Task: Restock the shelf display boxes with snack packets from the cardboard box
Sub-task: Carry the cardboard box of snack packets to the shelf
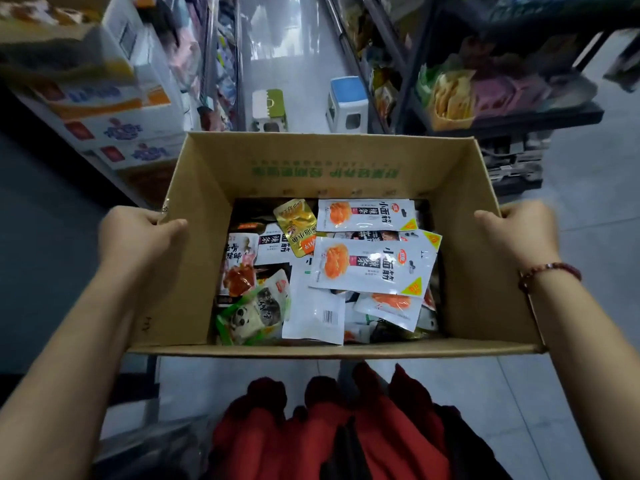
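Observation:
An open brown cardboard box is held up in front of me over the aisle floor. My left hand grips its left wall at the rim, and my right hand grips its right wall. Inside lie several snack packets: white ones with an orange picture, a gold one, a green and white one. Shelf display boxes with yellow, purple and green packets stand on the dark shelf at the upper right.
Stacked white cartons fill the shelving on the left. A blue-topped stool and a green-and-white stool stand in the tiled aisle ahead. Dark shelf units line the right side. Red clothing hangs below the box.

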Tool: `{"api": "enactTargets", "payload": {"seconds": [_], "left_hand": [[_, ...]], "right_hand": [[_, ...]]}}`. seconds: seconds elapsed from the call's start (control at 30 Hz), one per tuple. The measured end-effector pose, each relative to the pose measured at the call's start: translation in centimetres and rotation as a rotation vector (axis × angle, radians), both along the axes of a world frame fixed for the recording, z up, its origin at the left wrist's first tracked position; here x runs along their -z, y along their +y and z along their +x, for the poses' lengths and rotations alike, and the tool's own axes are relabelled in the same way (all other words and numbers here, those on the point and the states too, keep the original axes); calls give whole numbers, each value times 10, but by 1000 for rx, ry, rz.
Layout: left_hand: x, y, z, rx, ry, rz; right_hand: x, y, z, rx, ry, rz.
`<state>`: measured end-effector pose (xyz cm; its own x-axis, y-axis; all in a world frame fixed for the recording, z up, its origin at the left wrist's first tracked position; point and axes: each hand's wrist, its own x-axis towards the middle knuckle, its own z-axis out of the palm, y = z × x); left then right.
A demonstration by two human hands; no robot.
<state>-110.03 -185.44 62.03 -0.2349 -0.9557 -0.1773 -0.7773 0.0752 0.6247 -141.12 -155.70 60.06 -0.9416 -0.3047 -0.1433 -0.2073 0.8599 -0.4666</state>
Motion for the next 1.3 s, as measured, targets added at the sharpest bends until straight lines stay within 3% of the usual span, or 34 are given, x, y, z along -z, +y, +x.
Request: {"api": "enactTargets", "payload": {"seconds": [0.53,0.73,0.87,1.03,1.3], "left_hand": [[20,-305,-285,-23,-76,12],[29,-421,-381,-43,-17,58],[47,-512,-444,22,-10,37],[17,-586,-547,183,-66,-24],[21,-721,-690,281,-94,-21]], "right_hand": [[10,-307,-290,-40,53,-12],[4,-406,-378,-4,33,13],[19,-471,-432,61,25,-1],[27,-547,-489,152,18,-10],[38,-634,-584,270,69,-56]]}}
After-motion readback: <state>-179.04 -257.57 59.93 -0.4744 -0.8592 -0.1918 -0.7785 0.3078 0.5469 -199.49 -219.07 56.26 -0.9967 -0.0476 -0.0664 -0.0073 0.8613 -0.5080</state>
